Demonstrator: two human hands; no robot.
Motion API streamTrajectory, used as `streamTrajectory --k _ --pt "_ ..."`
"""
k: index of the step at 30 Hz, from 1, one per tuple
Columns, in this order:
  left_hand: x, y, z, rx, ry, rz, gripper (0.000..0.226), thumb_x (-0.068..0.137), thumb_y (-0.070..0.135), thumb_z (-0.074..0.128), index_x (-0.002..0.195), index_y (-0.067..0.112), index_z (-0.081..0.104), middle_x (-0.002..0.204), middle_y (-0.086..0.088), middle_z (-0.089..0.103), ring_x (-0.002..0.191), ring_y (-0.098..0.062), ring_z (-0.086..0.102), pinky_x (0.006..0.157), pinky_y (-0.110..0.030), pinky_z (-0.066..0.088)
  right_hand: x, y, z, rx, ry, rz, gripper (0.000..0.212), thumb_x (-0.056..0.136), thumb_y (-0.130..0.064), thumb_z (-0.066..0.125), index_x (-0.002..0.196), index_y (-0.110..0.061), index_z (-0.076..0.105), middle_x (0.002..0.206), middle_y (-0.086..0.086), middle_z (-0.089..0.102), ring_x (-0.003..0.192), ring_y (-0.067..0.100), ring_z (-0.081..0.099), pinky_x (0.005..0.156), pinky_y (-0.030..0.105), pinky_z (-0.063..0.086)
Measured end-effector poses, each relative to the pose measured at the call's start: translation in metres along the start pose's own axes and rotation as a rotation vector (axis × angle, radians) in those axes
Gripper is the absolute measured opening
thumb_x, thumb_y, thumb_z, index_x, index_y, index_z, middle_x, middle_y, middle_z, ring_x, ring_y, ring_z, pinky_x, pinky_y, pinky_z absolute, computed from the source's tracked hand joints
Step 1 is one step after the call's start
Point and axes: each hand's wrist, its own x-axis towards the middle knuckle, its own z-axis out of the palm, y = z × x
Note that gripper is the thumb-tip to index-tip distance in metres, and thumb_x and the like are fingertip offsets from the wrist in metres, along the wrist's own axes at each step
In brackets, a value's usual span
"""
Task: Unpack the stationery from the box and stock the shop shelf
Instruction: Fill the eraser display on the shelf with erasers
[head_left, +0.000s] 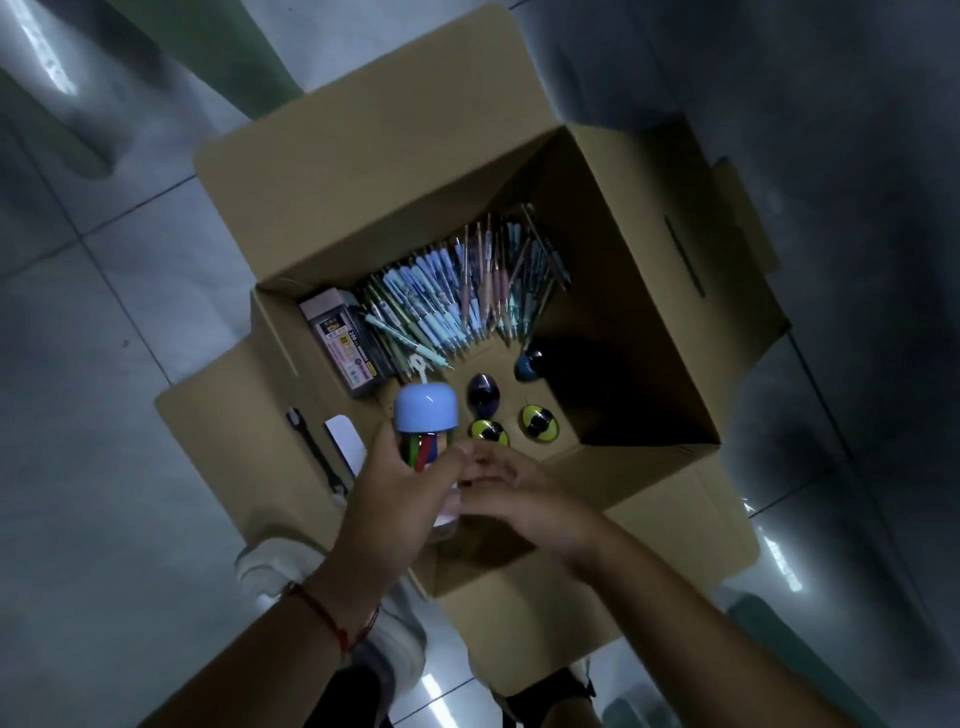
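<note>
Left hand (400, 493) grips a clear jar (423, 441) with a rounded blue cap (427, 408), fingers curled round the body, coloured sticks visible inside; jar held over the near-left corner of the open cardboard box (649, 291), cap pointing toward the box interior. Right hand (519, 493) just beside it, fingers loosely curled and touching the jar's lower end by the left fingertips; cannot tell if it actually grips anything. Red string bracelet (322, 616) on the left wrist. In the box: a packed row of pens (462, 291) against the far-left wall, a flat pink-and-dark pack (345, 340) in the left corner just beside the pens, four small round items on the floor, two dark (482, 389) and two yellow-green (537, 422), near the hands. Right half of the box floor is bare cardboard in deep shadow. All four flaps folded outward; a black tool (311, 447) and a white strip (345, 441) lie on the left flap, close to the left hand. Box sits on grey tiled floor (104, 312); pale shoes (270, 566) at the near edge.
</note>
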Motion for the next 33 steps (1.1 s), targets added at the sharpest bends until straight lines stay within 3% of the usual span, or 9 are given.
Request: streamTrajectory --k 4,5,8,12,15,20,25,29,33 --pt "-0.001 0.011 -0.030 0.065 0.120 0.167 0.034 0.079 0.027 0.076 0.095 0.016 0.049 0.070 -0.001 0.053 0.057 -0.012 0.056 0.053 -0.018 0.047 0.044 -0.003 -0.011 -0.147 0.084 0.077 0.096 0.077 -0.018 0.082 0.154 -0.024 0.025 0.146 -0.008 0.041 0.125 0.009 0.044 0.103 0.027 0.040" --pt "0.002 0.013 -0.036 -0.030 0.097 0.177 0.036 0.079 0.025 0.075 0.094 0.011 0.046 0.065 -0.005 0.048 0.052 -0.020 0.050 0.048 -0.028 0.046 0.060 0.000 -0.012 -0.301 0.152 0.053 0.102 0.077 -0.017 0.081 0.156 -0.024 0.016 0.149 -0.007 0.034 0.129 0.013 0.040 0.104 0.030 0.039" --pt "0.006 0.019 -0.050 -0.277 -0.013 0.200 0.027 0.087 0.004 0.065 0.090 -0.003 0.039 0.055 -0.016 0.029 0.039 -0.019 0.031 0.042 -0.026 0.032 0.102 0.018 -0.021 -1.105 0.353 -0.018 0.114 0.077 -0.020 0.081 0.157 -0.027 -0.001 0.163 0.010 0.006 0.143 0.035 0.025 0.109 0.043 0.037" --pt "0.007 0.020 -0.057 -0.384 -0.130 0.216 0.030 0.080 0.008 0.061 0.087 -0.007 0.036 0.054 -0.025 0.023 0.039 -0.020 0.027 0.044 -0.027 0.032 0.124 0.040 -0.021 -1.591 0.359 -0.092 0.099 0.087 -0.010 0.068 0.156 -0.025 -0.001 0.162 0.014 -0.006 0.137 0.045 0.027 0.103 0.049 0.043" --pt "0.008 0.012 -0.064 -0.375 -0.119 0.210 0.032 0.080 0.012 0.061 0.094 -0.009 0.041 0.058 -0.034 0.029 0.040 -0.037 0.024 0.044 -0.027 0.034 0.126 0.049 -0.025 -1.680 0.376 -0.137 0.075 0.089 -0.005 0.062 0.150 -0.018 0.021 0.156 0.018 0.012 0.123 0.037 0.043 0.092 0.041 0.051" --pt "0.001 0.004 -0.074 -0.401 -0.118 0.196 0.032 0.083 0.006 0.065 0.095 -0.012 0.043 0.061 -0.024 0.038 0.045 -0.023 0.028 0.042 -0.025 0.035 0.129 0.066 -0.026 -1.715 0.305 -0.053 0.049 0.089 -0.007 0.062 0.133 -0.014 0.041 0.132 0.016 0.039 0.106 0.031 0.053 0.074 0.036 0.052" --pt "-0.010 0.004 -0.081 -0.370 -0.060 0.177 0.025 0.080 0.009 0.066 0.086 0.000 0.043 0.056 -0.013 0.032 0.045 -0.022 0.027 0.043 -0.027 0.033 0.126 0.052 -0.028 -1.520 0.260 0.018 0.033 0.088 -0.016 0.066 0.120 -0.015 0.057 0.116 0.008 0.057 0.100 0.024 0.059 0.076 0.034 0.053" --pt "-0.043 0.025 -0.093 -0.279 0.078 0.167 0.018 0.090 -0.006 0.058 0.086 -0.007 0.041 0.066 -0.012 0.041 0.047 -0.021 0.035 0.036 -0.018 0.034 0.070 0.017 -0.018 -0.500 0.317 0.028 0.026 0.079 -0.017 0.079 0.081 -0.008 0.055 0.068 0.007 0.062 0.061 0.020 0.060 0.051 0.026 0.047" --pt "-0.096 0.068 -0.114 -0.358 0.004 0.103 0.032 0.088 -0.002 0.064 0.080 -0.003 0.033 0.062 -0.009 0.030 0.048 -0.020 0.024 0.039 -0.020 0.032 -0.045 -0.051 0.026 0.221 0.133 0.037 0.017 0.080 -0.020 0.072 0.086 -0.011 0.059 0.076 0.007 0.065 0.060 0.011 0.061 0.047 0.017 0.049"
